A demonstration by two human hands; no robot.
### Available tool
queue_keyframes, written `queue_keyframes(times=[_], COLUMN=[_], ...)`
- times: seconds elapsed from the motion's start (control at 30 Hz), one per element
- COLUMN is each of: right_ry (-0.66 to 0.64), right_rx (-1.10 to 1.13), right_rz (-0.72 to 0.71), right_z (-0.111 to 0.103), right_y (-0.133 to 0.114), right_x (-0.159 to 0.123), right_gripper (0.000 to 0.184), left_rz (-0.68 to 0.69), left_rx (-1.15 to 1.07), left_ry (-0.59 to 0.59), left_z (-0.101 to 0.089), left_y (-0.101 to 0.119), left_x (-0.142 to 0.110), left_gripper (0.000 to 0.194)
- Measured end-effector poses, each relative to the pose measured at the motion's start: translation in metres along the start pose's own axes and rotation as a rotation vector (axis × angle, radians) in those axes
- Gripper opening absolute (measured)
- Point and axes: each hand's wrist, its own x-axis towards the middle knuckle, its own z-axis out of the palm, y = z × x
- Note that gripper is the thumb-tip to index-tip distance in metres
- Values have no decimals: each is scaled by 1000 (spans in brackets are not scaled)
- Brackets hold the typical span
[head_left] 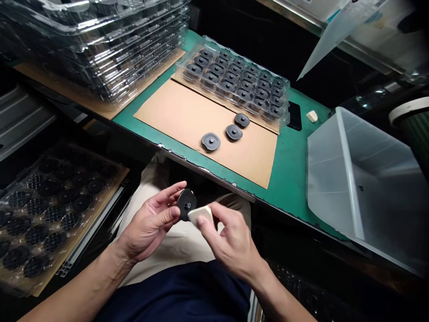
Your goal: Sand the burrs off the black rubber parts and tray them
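Both hands work over the lap: left hand (152, 221) pinches a black disc (185, 203), right hand (231, 241) grips a cream block (200, 215) touching it.

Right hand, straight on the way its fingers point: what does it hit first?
The right hand points up-left, pinching a cream sponge pad. First in that line is the black round disc part held in the left hand; pad and disc look touching or nearly so, though depth is unclear.
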Motion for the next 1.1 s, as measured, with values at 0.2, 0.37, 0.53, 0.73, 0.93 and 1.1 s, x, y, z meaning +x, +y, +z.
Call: queue_keyframes(times=[0.2, 0.37, 0.53, 0.73, 0.93, 1.1], right_ry=[34, 68, 145, 5, -125, 143], right_rx=[282, 38, -252, -342, -286, 23], right_rz=[74, -39, -180, -336, -505, -335], right_z=[5, -2, -3, -8, -13, -14], right_y=[-25, -24, -9, -8, -3, 11], right_x=[1, 0, 3, 2, 7, 9], right_gripper=[24, 27, 22, 21, 27, 21], left_rz=[290, 380, 203, -140, -279, -281], left_rx=[230, 212, 164, 97, 13, 40], left_ry=[-46, -36, -63, -179, -264, -79], left_z=[-3, 2, 1, -15, -12, 3], left_y=[-9, 4, 10, 11, 3, 4], left_x=[1, -4, -8, -11, -8, 0], left_gripper=[59, 64, 51, 40, 36, 37])
